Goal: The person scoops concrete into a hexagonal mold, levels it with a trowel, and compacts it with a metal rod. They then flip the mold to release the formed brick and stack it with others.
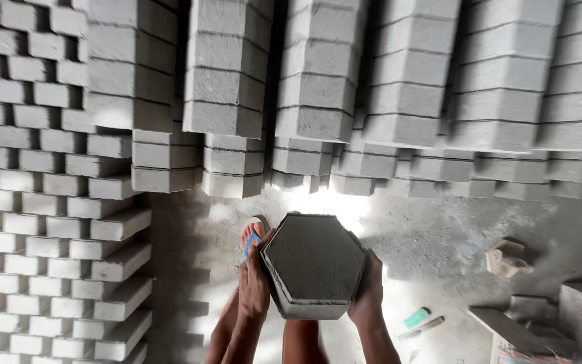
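A hexagonal mould [314, 265], filled with rough grey concrete, is held above the dusty floor [439, 236]. It is clasped at its sides by the left hand [254, 283] and right hand [368, 290], fingers curled. Stacks of hexagonal blocks [405, 87] are seen beyond, rectangular bricks [42, 202] leftward.

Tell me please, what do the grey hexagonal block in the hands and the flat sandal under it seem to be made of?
The grey hexagonal block, held between the left hand and right hand, looks like cast concrete: matte, grainy, sandy surface, matching the stacked grey blocks behind. The flat sandal seems rubber or foam with a blue strap, though this is hard to confirm.
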